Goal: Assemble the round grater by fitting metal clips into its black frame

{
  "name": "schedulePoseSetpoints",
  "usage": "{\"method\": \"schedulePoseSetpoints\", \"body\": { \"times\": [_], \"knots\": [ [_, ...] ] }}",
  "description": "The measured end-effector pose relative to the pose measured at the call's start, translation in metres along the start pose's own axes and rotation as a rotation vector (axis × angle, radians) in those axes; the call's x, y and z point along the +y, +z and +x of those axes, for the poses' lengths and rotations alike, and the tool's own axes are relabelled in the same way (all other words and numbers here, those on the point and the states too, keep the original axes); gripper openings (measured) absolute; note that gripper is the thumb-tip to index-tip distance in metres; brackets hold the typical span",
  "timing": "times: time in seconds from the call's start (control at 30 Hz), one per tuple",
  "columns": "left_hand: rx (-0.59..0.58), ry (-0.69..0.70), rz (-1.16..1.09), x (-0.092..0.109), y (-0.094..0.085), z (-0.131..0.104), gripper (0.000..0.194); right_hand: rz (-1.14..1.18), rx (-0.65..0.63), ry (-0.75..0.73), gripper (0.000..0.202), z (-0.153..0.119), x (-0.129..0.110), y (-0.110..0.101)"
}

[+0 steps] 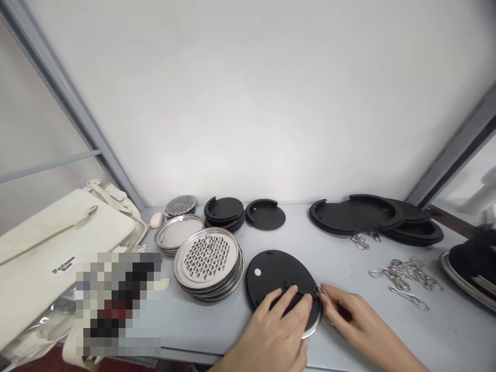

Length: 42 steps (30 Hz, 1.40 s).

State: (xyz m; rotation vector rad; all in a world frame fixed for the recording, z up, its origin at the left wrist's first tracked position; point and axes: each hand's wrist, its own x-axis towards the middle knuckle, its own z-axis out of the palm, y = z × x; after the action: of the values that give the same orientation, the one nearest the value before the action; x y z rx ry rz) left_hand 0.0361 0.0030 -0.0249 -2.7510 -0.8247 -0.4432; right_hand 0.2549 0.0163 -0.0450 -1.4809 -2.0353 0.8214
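Observation:
A black disc (284, 268) with a white dot near its far left edge lies in front of me, a shiny metal rim showing under its near right side. My left hand (273, 325) holds it, fingertips spread over the top and the thumb down by the near edge. At its right edge, my right hand (344, 312) pinches a bent wire clip (317, 290) between thumb and forefinger, touching the disc. Part of the clip is hidden by the fingers. Just left of the disc stands a stack of round metal graters (209, 258).
Loose wire clips (406, 274) lie to the right. Black holders (356, 217) and round black pieces (265, 214) sit along the wall. Metal discs (180, 232) are stacked at the back left, near a cream bag (70, 227). Black-and-metal pieces (473, 274) stand far right.

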Motion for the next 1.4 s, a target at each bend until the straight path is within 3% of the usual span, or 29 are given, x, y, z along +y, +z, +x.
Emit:
{"method": "schedulePoseSetpoints", "body": {
  "times": [0.67, 1.07, 1.4],
  "knots": [
    [0.056, -0.009, 0.008, -0.001, 0.011, -0.001, 0.048, 0.026, 0.011, -0.030, 0.033, 0.001, -0.002, -0.001],
    [-0.053, -0.025, -0.038, 0.003, -0.013, -0.002, 0.051, 0.004, 0.044, -0.041, 0.036, 0.000, -0.010, -0.004],
    [-0.031, -0.029, -0.032, 0.004, -0.013, -0.003, 0.049, 0.036, 0.066, -0.053, 0.037, 0.001, -0.011, -0.004]
  ]
}}
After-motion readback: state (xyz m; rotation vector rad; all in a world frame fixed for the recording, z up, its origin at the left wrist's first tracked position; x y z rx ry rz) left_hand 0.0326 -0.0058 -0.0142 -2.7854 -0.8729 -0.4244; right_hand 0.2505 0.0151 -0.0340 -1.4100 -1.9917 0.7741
